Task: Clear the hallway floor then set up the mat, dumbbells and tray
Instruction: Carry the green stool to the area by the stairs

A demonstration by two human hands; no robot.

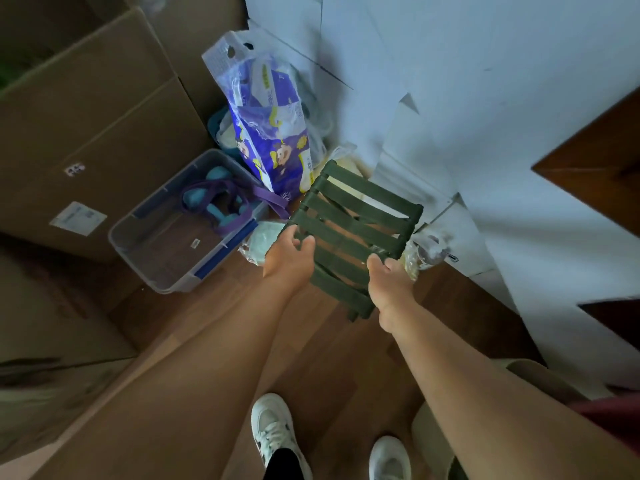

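A dark green strap-seat folding stool (356, 220) hangs tilted above the wooden floor (332, 358). My left hand (289, 256) grips its left rail and my right hand (389, 284) grips its near right edge. To the left, a clear plastic bin (145, 251) with blue latches stands on the floor. Inside it lie light blue dumbbells (207, 199) under a purple strap (235, 192). No mat is in view.
Large cardboard boxes (86, 109) line the left side. A purple and white printed plastic bag (266, 126) leans at the back, with smaller plastic bags (259, 244) around the stool. A white wall (485, 98) runs along the right. My white shoes (273, 434) stand below.
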